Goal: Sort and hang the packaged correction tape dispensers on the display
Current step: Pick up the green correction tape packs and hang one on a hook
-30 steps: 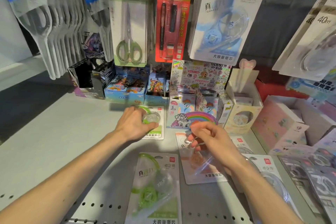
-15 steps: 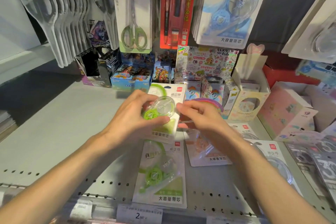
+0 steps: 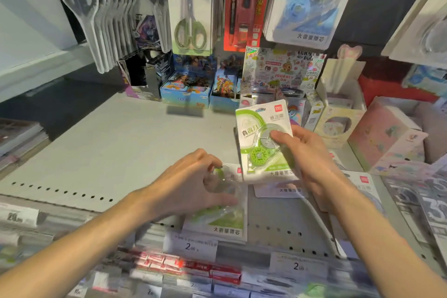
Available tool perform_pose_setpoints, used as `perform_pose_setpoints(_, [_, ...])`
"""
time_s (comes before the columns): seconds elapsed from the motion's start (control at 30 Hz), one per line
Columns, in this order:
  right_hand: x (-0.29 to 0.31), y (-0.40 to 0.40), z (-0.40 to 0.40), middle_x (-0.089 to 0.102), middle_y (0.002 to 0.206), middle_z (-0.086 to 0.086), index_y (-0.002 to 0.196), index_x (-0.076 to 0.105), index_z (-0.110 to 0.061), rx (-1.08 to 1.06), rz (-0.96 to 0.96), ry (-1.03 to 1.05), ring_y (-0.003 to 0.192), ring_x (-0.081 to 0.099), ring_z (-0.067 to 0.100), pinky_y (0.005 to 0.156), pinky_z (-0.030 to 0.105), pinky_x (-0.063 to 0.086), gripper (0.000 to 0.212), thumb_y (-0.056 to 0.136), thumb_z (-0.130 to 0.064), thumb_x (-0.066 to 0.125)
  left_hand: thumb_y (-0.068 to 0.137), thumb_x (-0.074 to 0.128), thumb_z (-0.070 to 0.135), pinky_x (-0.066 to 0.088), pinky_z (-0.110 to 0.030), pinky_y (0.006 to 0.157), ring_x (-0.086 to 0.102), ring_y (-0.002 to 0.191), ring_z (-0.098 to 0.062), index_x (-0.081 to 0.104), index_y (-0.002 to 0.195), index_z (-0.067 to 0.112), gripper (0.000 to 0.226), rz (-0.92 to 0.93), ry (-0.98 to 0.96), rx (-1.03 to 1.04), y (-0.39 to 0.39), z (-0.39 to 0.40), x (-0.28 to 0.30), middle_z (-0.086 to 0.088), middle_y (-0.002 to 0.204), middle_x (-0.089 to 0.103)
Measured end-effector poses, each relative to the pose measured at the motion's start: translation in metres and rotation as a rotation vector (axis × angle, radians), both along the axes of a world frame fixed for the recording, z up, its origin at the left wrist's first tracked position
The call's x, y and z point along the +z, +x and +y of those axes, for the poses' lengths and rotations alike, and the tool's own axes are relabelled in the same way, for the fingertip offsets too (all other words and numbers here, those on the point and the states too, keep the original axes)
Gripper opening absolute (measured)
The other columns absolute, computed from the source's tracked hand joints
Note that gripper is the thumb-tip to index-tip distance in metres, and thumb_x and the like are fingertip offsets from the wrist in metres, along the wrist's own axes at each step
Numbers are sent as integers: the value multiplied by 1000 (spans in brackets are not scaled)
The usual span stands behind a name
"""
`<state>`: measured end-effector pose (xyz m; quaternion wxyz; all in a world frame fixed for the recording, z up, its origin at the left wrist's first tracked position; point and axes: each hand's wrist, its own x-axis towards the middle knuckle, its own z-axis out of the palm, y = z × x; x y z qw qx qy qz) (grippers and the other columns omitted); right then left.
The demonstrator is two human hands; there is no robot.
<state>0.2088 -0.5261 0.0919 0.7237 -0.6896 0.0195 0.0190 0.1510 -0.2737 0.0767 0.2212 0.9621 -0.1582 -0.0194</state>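
Gripping one green pack (image 3: 263, 143) in right hand (image 3: 312, 164), left hand (image 3: 193, 184) pinching another green pack (image 3: 225, 210) on shelf (image 3: 108, 147).
Nothing green hung yet; more packs lying flat, only blue packs (image 3: 307, 0) hanging above.

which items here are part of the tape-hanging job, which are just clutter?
Job:
- green correction tape pack, held up by right hand
- second green pack flat on the shelf, left hand gripping it
- hanging blue correction tape packs
- loose pack on the shelf at right

Clutter:
- scissors pack
- red pen pack
- card boxes
- pink box
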Motion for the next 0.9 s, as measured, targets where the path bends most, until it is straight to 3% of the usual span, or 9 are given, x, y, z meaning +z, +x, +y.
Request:
perform_pose_setpoints(0.07, [1,-4,-5,83,98,9,117,72,-10,-21,13,34,87,81,28,73,40,66,23,94,-12,73,49,43,106,54,-28,78,53,89,-1,57,121,38,100,-2,48,-19,-7,-1,-3,24,106,48])
perform_pose_setpoints(0.17, [1,-9,-11,83,94,8,115,71,-9,-32,16,62,79,81,25,59,31,63,19,96,-11,71,55,48,101,44,-20,69,49,89,1,54,118,40,88,-39,100,-19,-13,-3,-4,23,105,47])
perform_pose_setpoints(0.27, [0,-14,-16,83,97,11,117,70,-10,-18,26,63,83,81,29,60,34,64,21,96,-14,71,63,52,93,41,-21,67,48,86,-1,57,108,39,71,-54,121,-2,-16,-3,-1,23,99,47])
perform_pose_setpoints(0.4, [-2,-17,-20,82,99,12,115,70,-14,-35,32,99,85,81,32,64,41,66,18,97,-15,69,71,58,83,49,-29,80,52,86,-5,52,94,45,45,-34,84,55,-15,0,8,21,99,47])
perform_pose_setpoints(0.5, [-1,-18,-18,82,101,11,118,68,-14,-40,25,88,88,81,32,73,47,66,21,98,-16,69,72,57,82,50,-33,85,56,92,-8,59,122,35,68,-97,18,92,-11,0,21,16,110,50])
perform_pose_setpoints(0.57, [0,-20,-12,83,100,8,119,68,-14,-29,3,68,88,81,28,74,42,66,22,98,-18,70,74,61,75,49,-31,86,56,96,-8,56,134,29,76,-161,-57,101,-7,-6,32,14,113,50])
perform_pose_setpoints(0.63, [5,-23,-3,83,100,4,121,68,-16,-5,-26,59,89,81,23,75,37,65,23,98,-19,70,77,68,68,44,-25,82,55,96,-7,55,138,27,74,-228,-118,93,-3,-16,43,13,114,50])
perform_pose_setpoints(0.73, [20,-26,7,82,107,3,122,70,-19,75,-59,103,99,79,23,89,42,60,26,97,-25,71,79,74,62,40,-21,81,53,98,-6,54,140,26,74,-295,-180,81,2,-31,56,13,118,49])
perform_pose_setpoints(0.9, [46,-30,7,81,113,8,129,65,-14,146,-133,135,104,78,28,93,49,61,61,73,-22,88,77,77,59,41,-20,84,51,99,-4,56,141,25,76,-381,-307,46,6,-49,75,13,117,48])
